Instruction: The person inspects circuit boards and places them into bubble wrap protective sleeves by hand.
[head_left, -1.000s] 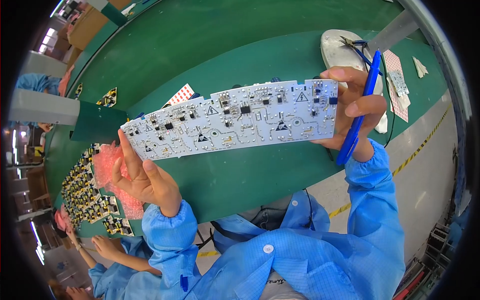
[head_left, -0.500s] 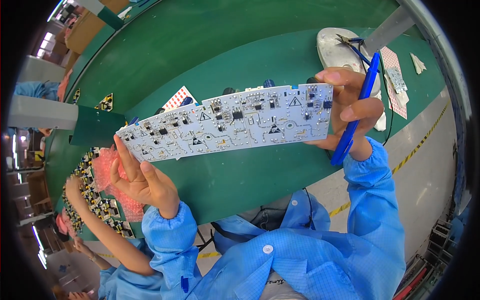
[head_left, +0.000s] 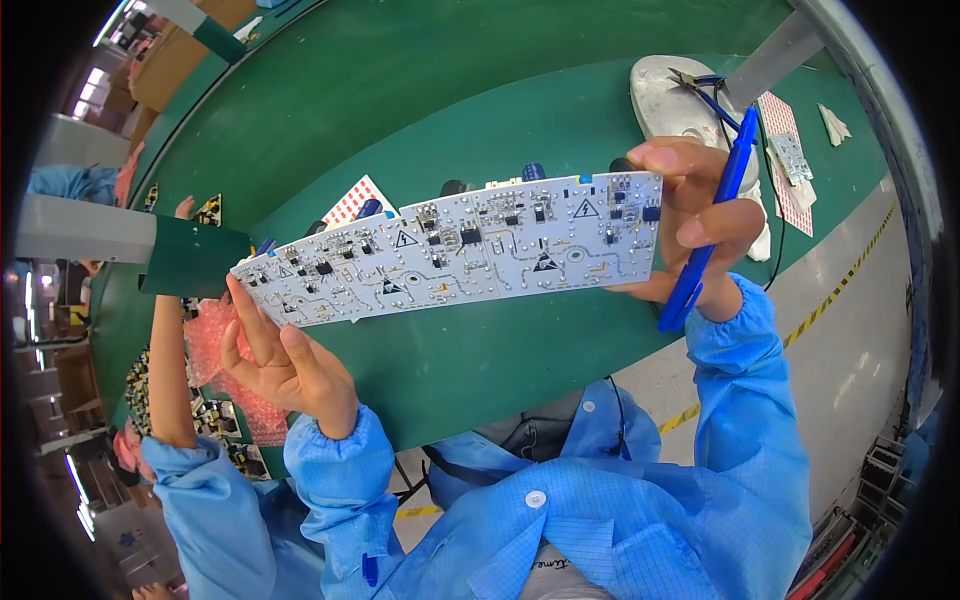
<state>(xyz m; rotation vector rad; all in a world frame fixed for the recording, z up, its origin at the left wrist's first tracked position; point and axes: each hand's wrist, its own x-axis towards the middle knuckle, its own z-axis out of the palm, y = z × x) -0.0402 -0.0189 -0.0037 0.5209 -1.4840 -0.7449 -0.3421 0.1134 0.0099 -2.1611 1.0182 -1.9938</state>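
Note:
A long white circuit board (head_left: 470, 240) is held up over the green table, its face with small black parts and solder joints turned to me. My left hand (head_left: 295, 370) has its index fingertip and thumb at the board's left end; the other fingers are partly curled. At the right end, my right hand (head_left: 705, 215) pinches the board between the thumb and fingers. A blue pen (head_left: 712, 220) is also lodged among that hand's fingers, slanting upward. Taller parts, such as a dark blue cylinder (head_left: 533, 172), poke out behind the board's top edge.
Blue-handled cutters (head_left: 705, 85) lie on a whitish pad (head_left: 665, 95) at the far right. Beyond are a red-dotted sheet (head_left: 790, 190) and a small board (head_left: 792, 158). Pink bubble wrap (head_left: 225, 350), several circuit boards and a co-worker's arm (head_left: 172, 370) are at left, beside a grey post (head_left: 85, 228).
The co-worker's arm at the left has swung forward, its hand now past the grey post. My hands and the circuit board have barely shifted.

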